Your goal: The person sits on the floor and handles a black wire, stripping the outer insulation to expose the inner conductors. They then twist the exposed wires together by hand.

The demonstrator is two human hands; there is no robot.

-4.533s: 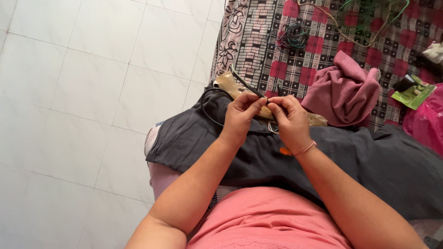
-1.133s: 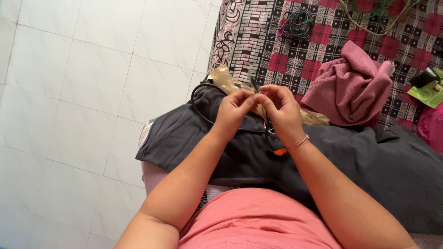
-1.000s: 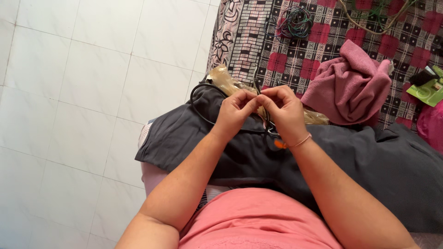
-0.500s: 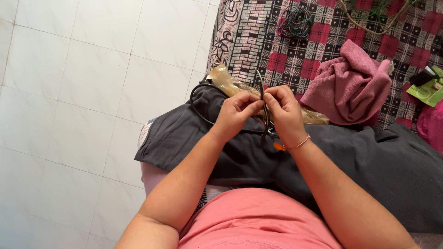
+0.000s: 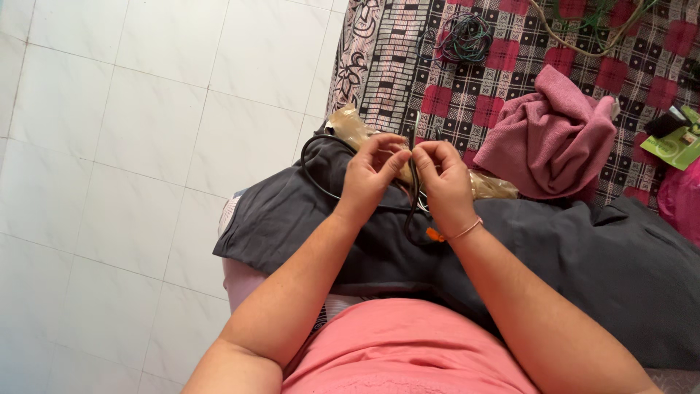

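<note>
Black cord [image 5: 321,191] is what we hold: it sits pinched between our two hands over the lap, looping out to the left across the dark grey cloth [image 5: 554,255] and running back under the wrists. Our left hand [image 5: 370,175] has its fingers [image 5: 394,162] closed on the cord, thumb against forefinger; our right hand [image 5: 443,179] is likewise closed, its fingertips [image 5: 423,155] meeting the left ones so nearly that the two grips touch. We cannot tell exactly what passes between them, since the knuckles hide the spot. To do this well, we judge it best to keep both pinches firm and close together, work in small turns, and let the slack loop lie loose on the cloth so it does not drag or snag. Just beyond the hands lies a crumpled clear plastic wrapper [image 5: 354,125], partly under them. Farther out, on the red and black checked sheet [image 5: 510,55], sit a heaped pink towel [image 5: 554,135], a small bundle of coloured wires [image 5: 465,38] and a tan cord [image 5: 583,45] near the top edge. A white tiled floor [image 5: 146,146] fills the left side.
</note>
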